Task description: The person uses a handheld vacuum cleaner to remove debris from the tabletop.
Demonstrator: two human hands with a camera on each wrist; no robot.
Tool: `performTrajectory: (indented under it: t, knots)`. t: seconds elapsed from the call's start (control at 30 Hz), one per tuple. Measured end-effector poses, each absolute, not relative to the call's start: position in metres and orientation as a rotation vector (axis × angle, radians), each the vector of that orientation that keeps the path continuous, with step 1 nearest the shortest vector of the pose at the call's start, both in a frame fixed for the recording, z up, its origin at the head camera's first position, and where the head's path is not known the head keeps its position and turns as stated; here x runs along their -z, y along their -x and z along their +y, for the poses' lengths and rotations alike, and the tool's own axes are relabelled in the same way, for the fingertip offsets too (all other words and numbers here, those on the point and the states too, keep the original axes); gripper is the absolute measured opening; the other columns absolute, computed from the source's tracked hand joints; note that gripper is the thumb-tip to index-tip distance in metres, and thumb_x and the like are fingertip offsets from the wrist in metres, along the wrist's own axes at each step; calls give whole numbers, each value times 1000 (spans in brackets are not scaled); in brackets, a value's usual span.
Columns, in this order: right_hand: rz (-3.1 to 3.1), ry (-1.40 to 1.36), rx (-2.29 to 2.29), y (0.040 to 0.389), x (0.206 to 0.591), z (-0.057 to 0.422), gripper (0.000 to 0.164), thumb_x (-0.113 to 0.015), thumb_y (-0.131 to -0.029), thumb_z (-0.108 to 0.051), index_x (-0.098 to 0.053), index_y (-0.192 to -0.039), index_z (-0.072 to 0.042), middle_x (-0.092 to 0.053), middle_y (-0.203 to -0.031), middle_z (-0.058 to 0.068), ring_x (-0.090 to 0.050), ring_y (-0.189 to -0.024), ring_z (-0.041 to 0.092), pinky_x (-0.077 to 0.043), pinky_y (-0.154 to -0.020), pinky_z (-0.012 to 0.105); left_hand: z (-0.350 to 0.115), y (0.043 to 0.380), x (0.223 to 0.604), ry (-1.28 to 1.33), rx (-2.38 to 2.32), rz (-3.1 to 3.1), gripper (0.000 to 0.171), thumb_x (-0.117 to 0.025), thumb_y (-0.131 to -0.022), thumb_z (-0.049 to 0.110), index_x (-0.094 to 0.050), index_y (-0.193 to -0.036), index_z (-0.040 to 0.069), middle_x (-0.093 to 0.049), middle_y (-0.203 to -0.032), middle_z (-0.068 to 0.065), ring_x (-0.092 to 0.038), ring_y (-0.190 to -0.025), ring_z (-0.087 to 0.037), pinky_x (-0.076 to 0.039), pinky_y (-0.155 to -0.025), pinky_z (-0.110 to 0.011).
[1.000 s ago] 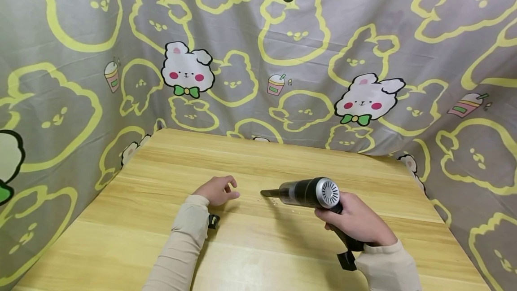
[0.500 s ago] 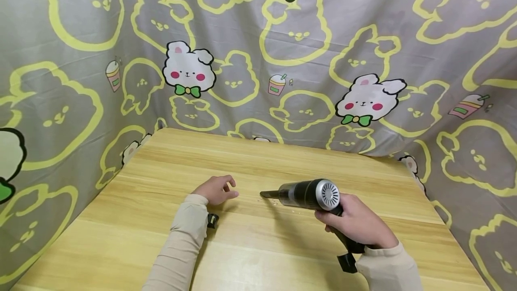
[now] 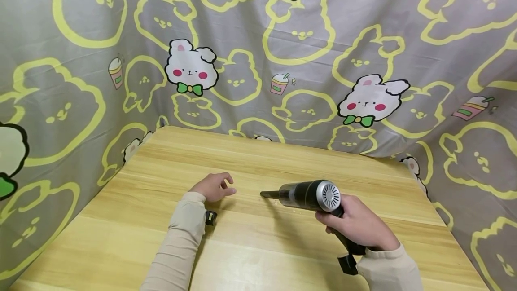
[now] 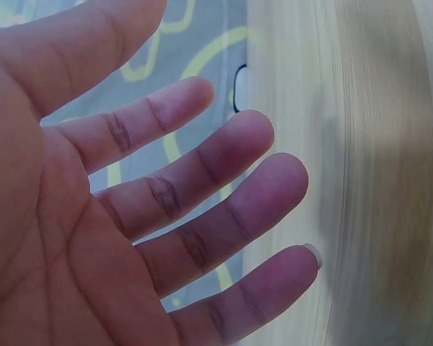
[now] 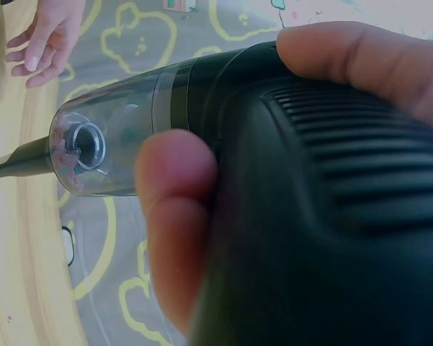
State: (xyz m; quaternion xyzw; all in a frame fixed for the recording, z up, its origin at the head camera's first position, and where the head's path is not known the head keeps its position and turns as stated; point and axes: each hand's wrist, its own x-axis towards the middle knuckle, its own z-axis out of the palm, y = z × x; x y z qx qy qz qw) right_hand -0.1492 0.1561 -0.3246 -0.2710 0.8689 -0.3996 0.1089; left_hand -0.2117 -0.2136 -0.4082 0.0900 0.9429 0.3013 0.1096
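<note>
A black handheld vacuum cleaner (image 3: 305, 193) with a clear plastic chamber is gripped by the right hand (image 3: 361, 223) above the yellow wood-grain table (image 3: 242, 255), its tapered nozzle (image 3: 269, 194) near small pale crumbs (image 3: 277, 201); the bare left hand (image 3: 212, 187) is nearby, fingers apart.

Closed in at the back and on both sides by grey fabric (image 3: 242, 30), printed all over with thick yellow animal outlines (image 3: 90, 44). Dotted also with white bunny faces (image 3: 191, 66) (pink-cheeked, green-bowed, and in one case cut off by the top edge of the head view) and with small pink cups (image 3: 279, 83) with straws. Creased and hanging in soft folds. Furnished below with a table (image 3: 242, 255) of light yellowish wood, streaked from side to side with grain. Lit softly, with a pale sheen on the near tabletop and a faint pinkish cast at upper right.
</note>
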Motion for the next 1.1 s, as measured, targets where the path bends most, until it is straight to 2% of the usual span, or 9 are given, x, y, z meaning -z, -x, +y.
performTrajectory:
  t: [1.1]
  knots:
    - [2541, 840, 1169, 145, 325, 152, 29, -67, -89, -27, -62, -110, -7, -64, -72, 2, -62, -58, 13, -53, -56, 31, -221, 212, 408, -253, -875, 2776, 28, -60, -95, 28, -56, -114, 8, -63, -104, -13, -60, -90, -25, -50, -81, -46]
